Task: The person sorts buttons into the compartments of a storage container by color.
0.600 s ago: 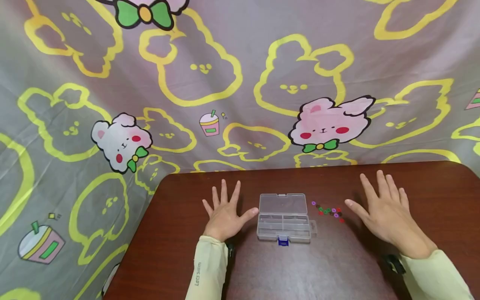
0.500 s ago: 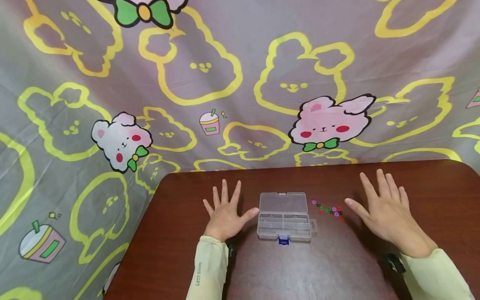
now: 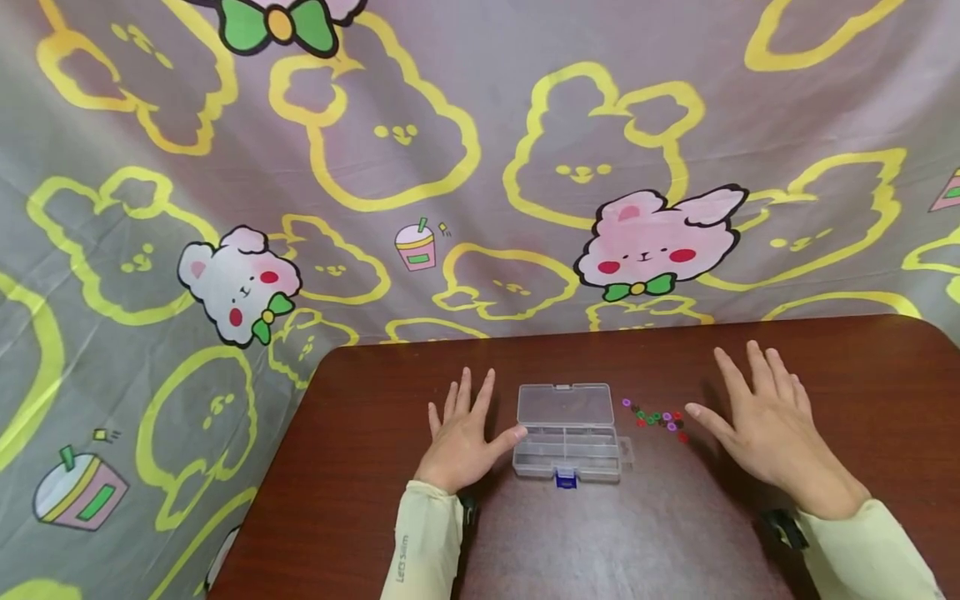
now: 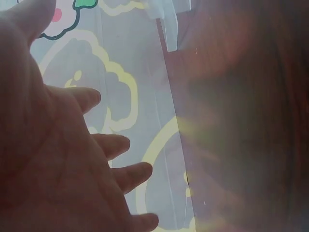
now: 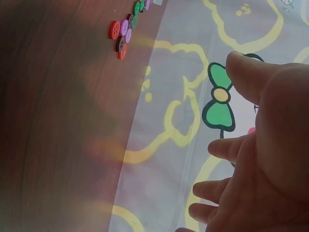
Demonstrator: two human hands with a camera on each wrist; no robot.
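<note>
A clear plastic compartment box (image 3: 592,452) lies on the table with its lid (image 3: 566,406) folded back and a blue latch (image 3: 566,478) at the front. My left hand (image 3: 459,450) is just left of it, fingers straight, holding nothing. Its thumb tip overlaps the box's left edge; whether they touch I cannot tell. Right of the box lie several small buttons (image 3: 656,416) in red, green, purple and dark brown; the right wrist view shows red buttons (image 5: 114,30) with holes. To the right of these, my right hand (image 3: 776,442) has its fingers extended and holds nothing.
The brown wooden table (image 3: 360,467) meets a hanging cloth (image 3: 480,183) printed with rabbits and bears along its back and left side. A small clear tab (image 3: 627,451) sticks out at the box's right side. Dark wrist devices (image 3: 785,528) are strapped on both arms.
My left hand has shifted a little right and turned towards the box, its fingers closer together. The right hand has moved slightly left, fingers a little nearer each other. Box and buttons stay put.
</note>
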